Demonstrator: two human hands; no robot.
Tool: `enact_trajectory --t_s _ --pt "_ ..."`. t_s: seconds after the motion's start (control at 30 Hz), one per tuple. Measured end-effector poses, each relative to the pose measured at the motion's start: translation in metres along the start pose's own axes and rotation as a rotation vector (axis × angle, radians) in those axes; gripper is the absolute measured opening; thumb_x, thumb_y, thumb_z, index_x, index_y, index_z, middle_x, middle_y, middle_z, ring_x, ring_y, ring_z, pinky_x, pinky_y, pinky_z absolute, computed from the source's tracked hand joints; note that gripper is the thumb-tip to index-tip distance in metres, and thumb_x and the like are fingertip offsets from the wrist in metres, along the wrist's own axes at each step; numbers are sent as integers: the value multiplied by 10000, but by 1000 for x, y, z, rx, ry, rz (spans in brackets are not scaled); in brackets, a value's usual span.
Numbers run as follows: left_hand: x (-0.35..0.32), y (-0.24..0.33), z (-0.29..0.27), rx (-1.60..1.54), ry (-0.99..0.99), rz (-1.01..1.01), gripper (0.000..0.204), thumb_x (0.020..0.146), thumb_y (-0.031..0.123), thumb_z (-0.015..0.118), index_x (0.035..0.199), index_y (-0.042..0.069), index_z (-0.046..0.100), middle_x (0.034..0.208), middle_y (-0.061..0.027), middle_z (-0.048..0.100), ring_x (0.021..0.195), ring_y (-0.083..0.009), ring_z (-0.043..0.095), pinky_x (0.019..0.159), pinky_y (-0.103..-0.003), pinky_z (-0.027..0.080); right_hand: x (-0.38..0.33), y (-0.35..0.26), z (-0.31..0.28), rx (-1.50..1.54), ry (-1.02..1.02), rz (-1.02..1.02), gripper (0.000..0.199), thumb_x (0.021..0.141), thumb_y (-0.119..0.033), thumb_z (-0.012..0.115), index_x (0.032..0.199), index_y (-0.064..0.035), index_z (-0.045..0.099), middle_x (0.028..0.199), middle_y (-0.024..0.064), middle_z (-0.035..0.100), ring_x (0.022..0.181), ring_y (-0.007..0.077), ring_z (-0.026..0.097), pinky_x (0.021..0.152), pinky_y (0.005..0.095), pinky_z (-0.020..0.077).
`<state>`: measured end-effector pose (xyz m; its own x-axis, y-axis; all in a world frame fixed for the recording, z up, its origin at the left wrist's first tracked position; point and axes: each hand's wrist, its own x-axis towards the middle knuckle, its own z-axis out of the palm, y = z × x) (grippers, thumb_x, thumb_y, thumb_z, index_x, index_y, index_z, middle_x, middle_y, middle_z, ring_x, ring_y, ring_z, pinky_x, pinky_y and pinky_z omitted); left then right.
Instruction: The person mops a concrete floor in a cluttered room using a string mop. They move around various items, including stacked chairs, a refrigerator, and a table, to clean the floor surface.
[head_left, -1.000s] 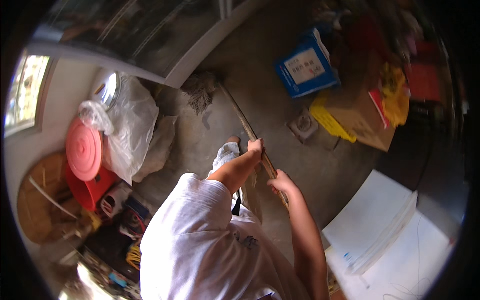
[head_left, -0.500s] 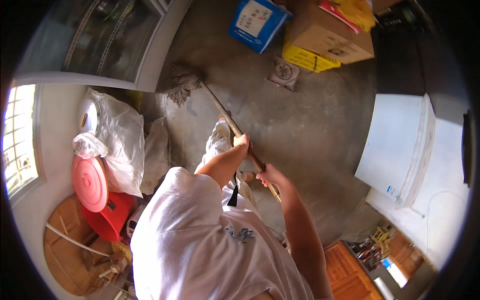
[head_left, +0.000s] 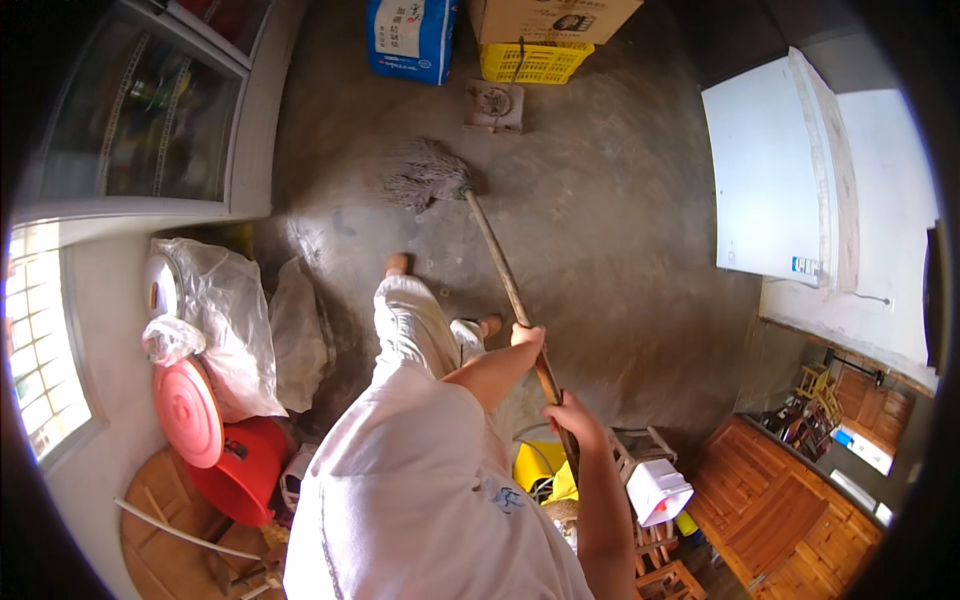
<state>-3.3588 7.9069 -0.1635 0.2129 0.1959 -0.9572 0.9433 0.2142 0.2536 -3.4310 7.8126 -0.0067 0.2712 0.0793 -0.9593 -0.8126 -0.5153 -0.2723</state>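
Note:
I grip a long wooden mop handle (head_left: 497, 265) with both hands. My left hand (head_left: 528, 337) is closed around it higher along the shaft, and my right hand (head_left: 570, 413) is closed around it lower, near its end. The grey string mop head (head_left: 425, 176) lies on the damp concrete floor (head_left: 620, 230) ahead of my feet. My bare foot (head_left: 397, 264) and light trousers show below my white shirt.
A glass-fronted cabinet (head_left: 140, 110) stands at left. Plastic bags (head_left: 235, 320) and a red bucket with lid (head_left: 215, 440) sit by the wall. A blue sack (head_left: 410, 38), yellow crate (head_left: 538, 62) and small tile (head_left: 493, 104) lie ahead. A white chest freezer (head_left: 775, 170) is right.
The view has swung; the mop head has slid across the floor to the right, and both hands stay on the handle.

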Motion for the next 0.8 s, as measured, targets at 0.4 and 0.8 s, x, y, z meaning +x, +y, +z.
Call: enact_trajectory --t_s 0.4,0.8 --pt "-28 -37 -69 309 -172 -59 454 683 151 641 1026 -14 394 774 -146 573 636 -244 609 531 -344 505 -55 -25 56 -30 -90 213 299 678 7 600 928 -4 436 552 56 466 446 162 481 413 304 421" --pt "122 133 -287 131 108 153 400 668 240 742 914 -9 549 770 -117 620 665 -204 611 546 -346 507 96 -231 195 -73 -268 -8 145 706 -148 611 673 -36 526 480 60 488 414 152 466 431 279 385"
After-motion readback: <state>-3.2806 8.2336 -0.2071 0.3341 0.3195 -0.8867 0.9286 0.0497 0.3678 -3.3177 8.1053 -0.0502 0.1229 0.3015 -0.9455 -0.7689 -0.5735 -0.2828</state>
